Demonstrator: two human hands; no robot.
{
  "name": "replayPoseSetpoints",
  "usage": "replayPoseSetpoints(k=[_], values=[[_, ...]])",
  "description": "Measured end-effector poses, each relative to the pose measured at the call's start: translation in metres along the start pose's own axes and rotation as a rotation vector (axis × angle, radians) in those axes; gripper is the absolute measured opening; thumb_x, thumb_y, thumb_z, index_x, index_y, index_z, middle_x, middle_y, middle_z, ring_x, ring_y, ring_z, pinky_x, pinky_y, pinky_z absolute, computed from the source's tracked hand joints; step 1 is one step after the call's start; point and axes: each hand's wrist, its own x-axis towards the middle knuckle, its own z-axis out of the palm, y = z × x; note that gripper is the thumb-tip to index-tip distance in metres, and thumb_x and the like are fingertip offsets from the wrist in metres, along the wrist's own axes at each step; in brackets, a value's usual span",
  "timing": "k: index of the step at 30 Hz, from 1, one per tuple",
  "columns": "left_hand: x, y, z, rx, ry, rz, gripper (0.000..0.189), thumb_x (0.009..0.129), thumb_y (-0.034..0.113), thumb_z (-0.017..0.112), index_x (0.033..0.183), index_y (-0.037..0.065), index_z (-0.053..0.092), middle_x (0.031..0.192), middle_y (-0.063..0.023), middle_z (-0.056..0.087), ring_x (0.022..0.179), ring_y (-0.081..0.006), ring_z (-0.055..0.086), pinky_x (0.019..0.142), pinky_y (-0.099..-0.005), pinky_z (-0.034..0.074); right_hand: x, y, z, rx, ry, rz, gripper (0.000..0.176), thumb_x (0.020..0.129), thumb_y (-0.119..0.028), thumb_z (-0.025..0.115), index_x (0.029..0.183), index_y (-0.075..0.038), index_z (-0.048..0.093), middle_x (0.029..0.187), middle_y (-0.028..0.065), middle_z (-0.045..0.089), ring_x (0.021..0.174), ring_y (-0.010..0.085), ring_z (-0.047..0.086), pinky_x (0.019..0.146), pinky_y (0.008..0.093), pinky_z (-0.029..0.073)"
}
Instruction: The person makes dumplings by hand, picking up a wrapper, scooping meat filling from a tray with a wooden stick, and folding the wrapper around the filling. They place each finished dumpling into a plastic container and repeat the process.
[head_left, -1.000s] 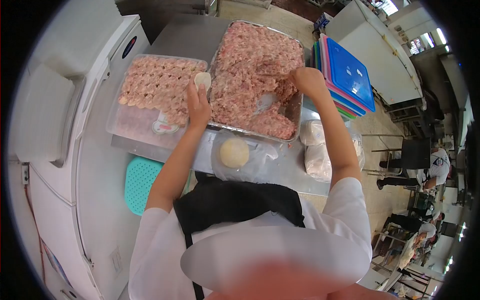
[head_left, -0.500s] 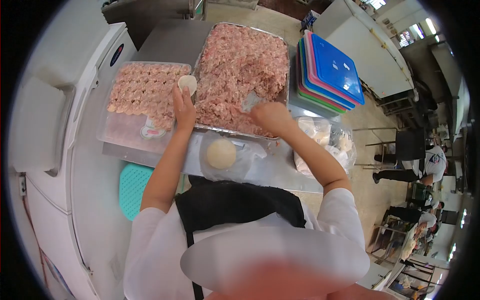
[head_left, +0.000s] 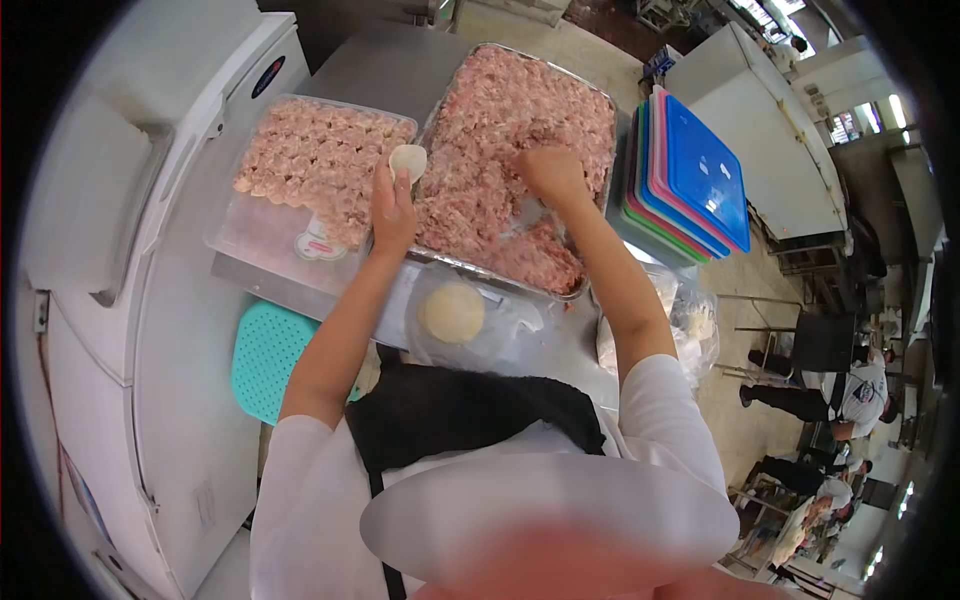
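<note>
My left hand (head_left: 393, 215) holds a round white dumpling wrapper (head_left: 408, 160) on its fingertips, at the edge between two trays. My right hand (head_left: 553, 175) is closed over the ground meat filling (head_left: 510, 95) in a large metal tray (head_left: 478, 272); whatever its fingers grip is hidden. Left of my left hand, rows of filled dumplings (head_left: 315, 150) cover the upper part of a clear plastic tray (head_left: 262, 232). A pale stack of round wrappers (head_left: 452, 312) lies on a plastic bag (head_left: 510, 335) in front of me.
Stacked coloured lids (head_left: 705, 170) stand right of the meat tray. Bagged pale pieces (head_left: 690, 325) sit beside my right forearm. A white fridge (head_left: 200, 330) borders the left, near a turquoise stool (head_left: 272, 360). Other people (head_left: 860, 395) work far right.
My right hand has moved up and away from me through the filling, from the tray's near side toward its middle. My left hand still holds the wrapper. The camera view has tilted slightly.
</note>
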Motion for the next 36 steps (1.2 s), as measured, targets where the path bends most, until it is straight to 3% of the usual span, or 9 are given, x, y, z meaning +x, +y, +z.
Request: replayPoseSetpoints(k=[4,7,13,16,19,22,25,29,36], values=[[0.0,-0.01,0.001,0.039,0.005,-0.028,0.045,0.1,0.027,0.039,0.13,-0.006,0.04,0.123,-0.0261,0.051,0.116,-0.0383,0.048,0.1,-0.0398,0.035,-0.023,-0.019,0.007,0.075,0.072,-0.12,0.017,0.075,-0.015,0.056,0.07,-0.005,0.069,0.073,0.0164,0.067,0.067,0.032,0.067,0.057,0.0432,0.053],[0.0,-0.021,0.006,0.08,0.052,-0.022,0.046,0.1,0.027,0.039,0.132,-0.006,0.039,0.126,-0.026,0.049,0.119,-0.0374,0.047,0.101,-0.0396,0.035,-0.054,-0.037,-0.019,0.072,-0.049,-0.093,0.016,0.074,-0.014,0.056,0.07,-0.006,0.068,0.072,0.0153,0.067,0.068,0.0307,0.067,0.058,0.0423,0.053],[0.001,-0.015,0.002,0.025,0.021,0.003,0.048,0.1,0.029,0.04,0.131,-0.007,0.04,0.129,-0.0253,0.048,0.12,-0.036,0.046,0.102,-0.0399,0.034,-0.092,-0.02,-0.051,0.121,0.012,-0.311,0.017,0.079,-0.021,0.057,0.074,-0.01,0.068,0.075,0.0105,0.067,0.071,0.0277,0.067,0.057,0.0411,0.053],[0.004,-0.027,0.001,0.074,0.054,0.013,0.047,0.099,0.029,0.04,0.13,-0.006,0.041,0.126,-0.025,0.05,0.118,-0.0365,0.047,0.101,-0.0397,0.035,-0.064,0.009,-0.055,0.055,-0.002,-0.286,0.018,0.082,-0.028,0.059,0.079,-0.012,0.065,0.074,0.0083,0.065,0.071,0.028,0.066,0.056,0.0415,0.051],[0.001,-0.017,0.001,0.07,0.045,-0.022,0.046,0.099,0.028,0.041,0.129,-0.006,0.042,0.123,-0.0251,0.051,0.116,-0.0371,0.049,0.1,-0.0397,0.036,-0.027,0.029,-0.039,-0.067,0.095,-0.126,0.02,0.084,-0.029,0.056,0.078,-0.012,0.067,0.074,0.0104,0.066,0.068,0.0295,0.066,0.056,0.0428,0.051],[0.002,-0.006,-0.003,0.057,0.013,-0.054,0.044,0.099,0.027,0.041,0.128,-0.007,0.043,0.123,-0.026,0.051,0.116,-0.0379,0.049,0.1,-0.04,0.036,0.014,0.035,-0.029,-0.048,0.007,0.006,0.022,0.084,-0.026,0.054,0.076,-0.011,0.068,0.073,0.012,0.067,0.066,0.0309,0.066,0.056,0.0442,0.052],[0.002,-0.009,-0.003,0.078,-0.005,-0.031,0.044,0.099,0.026,0.041,0.127,-0.008,0.043,0.124,-0.0269,0.051,0.117,-0.0386,0.048,0.1,-0.0407,0.036,0.045,0.003,0.002,-0.031,0.061,-0.088,0.019,0.078,-0.019,0.055,0.071,-0.008,0.07,0.075,0.0153,0.068,0.07,0.0304,0.068,0.056,0.0433,0.052],[0.002,-0.02,0.001,0.079,-0.013,-0.018,0.043,0.099,0.025,0.042,0.127,-0.008,0.043,0.124,-0.0276,0.05,0.118,-0.0399,0.047,0.101,-0.0415,0.036,0.049,-0.017,0.002,-0.016,-0.085,-0.224,0.02,0.077,-0.016,0.054,0.073,-0.004,0.069,0.075,0.0171,0.068,0.071,0.0309,0.068,0.058,0.0435,0.053],[0.001,-0.018,0.001,0.105,-0.01,0.093,0.042,0.099,0.024,0.042,0.126,-0.008,0.043,0.124,-0.0281,0.05,0.117,-0.0412,0.048,0.101,-0.0419,0.037,-0.036,-0.058,-0.047,0.01,-0.178,-0.404,0.022,0.08,-0.021,0.055,0.078,-0.005,0.07,0.079,0.0157,0.068,0.073,0.0303,0.068,0.061,0.0427,0.054]])
